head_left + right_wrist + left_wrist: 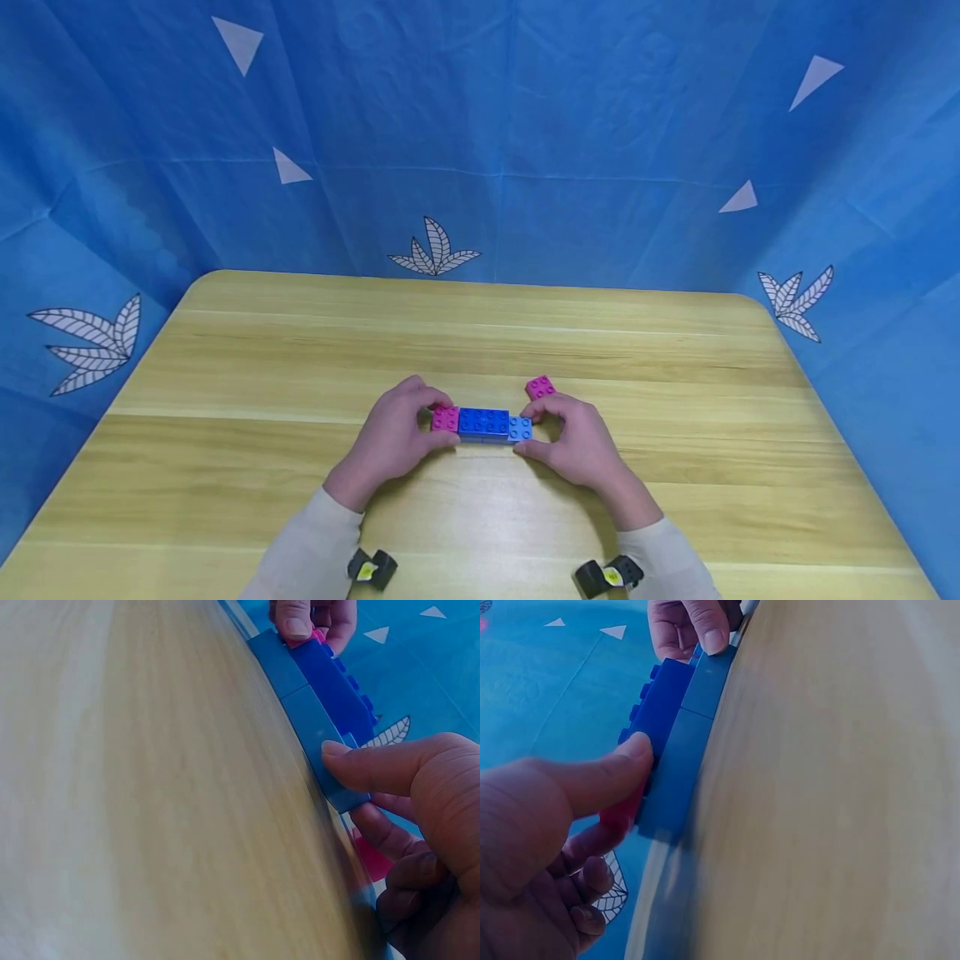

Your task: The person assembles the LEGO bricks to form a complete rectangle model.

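Note:
Two light blue toy building bricks (676, 772) lie end to end on the table. Across their seam sits a dark blue brick (483, 422), its studs facing up. A small pink brick (446, 418) stands beside it on the left end of the row, pinched between the thumb and a finger of my left hand (393, 429). At the other end, light blue studs (520, 429) show, and my right hand (577, 437) pinches that lower brick with thumb and finger. Just behind the right fingers rests a loose pink brick (540, 387), partly hidden by them.
The light wooden table (300, 350) has rounded far corners. A blue cloth (510, 125) with white triangles and leaf prints hangs behind it and at the sides. Each sleeve has a dark strap device near the wrist.

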The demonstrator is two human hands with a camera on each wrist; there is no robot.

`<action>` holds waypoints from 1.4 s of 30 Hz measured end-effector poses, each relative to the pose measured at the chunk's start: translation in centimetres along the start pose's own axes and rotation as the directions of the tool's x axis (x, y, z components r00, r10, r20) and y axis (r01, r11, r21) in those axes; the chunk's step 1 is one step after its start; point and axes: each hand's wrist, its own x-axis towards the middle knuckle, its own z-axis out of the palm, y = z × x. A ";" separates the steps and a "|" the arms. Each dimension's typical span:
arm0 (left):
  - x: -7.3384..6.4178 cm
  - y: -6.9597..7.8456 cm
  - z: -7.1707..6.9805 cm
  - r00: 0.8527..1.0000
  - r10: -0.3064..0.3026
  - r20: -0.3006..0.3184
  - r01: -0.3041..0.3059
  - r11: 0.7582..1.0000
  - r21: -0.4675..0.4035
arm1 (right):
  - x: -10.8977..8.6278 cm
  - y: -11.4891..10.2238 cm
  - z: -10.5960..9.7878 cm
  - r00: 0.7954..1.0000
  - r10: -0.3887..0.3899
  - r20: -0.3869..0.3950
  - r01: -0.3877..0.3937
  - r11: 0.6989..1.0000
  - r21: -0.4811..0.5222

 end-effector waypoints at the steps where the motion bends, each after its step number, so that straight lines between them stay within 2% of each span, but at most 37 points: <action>1: 0.0 0.0 0.0 1.000 0.003 0.003 -0.003 1.000 0.007 | 0.0 0.0 0.0 1.000 0.000 0.001 0.000 1.000 0.001; 17: 0.5 0.8 -0.2 1.000 -0.009 0.027 0.007 0.997 0.072 | 0.2 0.0 -0.2 1.000 -0.028 -0.007 0.028 0.999 0.016; 24: 0.3 0.8 0.0 0.999 -0.045 0.009 0.045 0.999 0.030 | 0.2 0.1 0.0 1.000 -0.028 0.001 0.028 1.000 0.008; 31: 0.3 0.6 0.5 0.999 -0.014 -0.039 0.014 1.000 -0.001 | 0.3 0.1 -0.2 1.000 -0.017 0.009 0.017 1.000 -0.001; 42: 0.2 0.6 0.4 0.999 -0.033 -0.025 0.033 0.999 -0.024 | 0.3 0.2 0.0 1.000 -0.025 0.002 0.025 1.000 0.002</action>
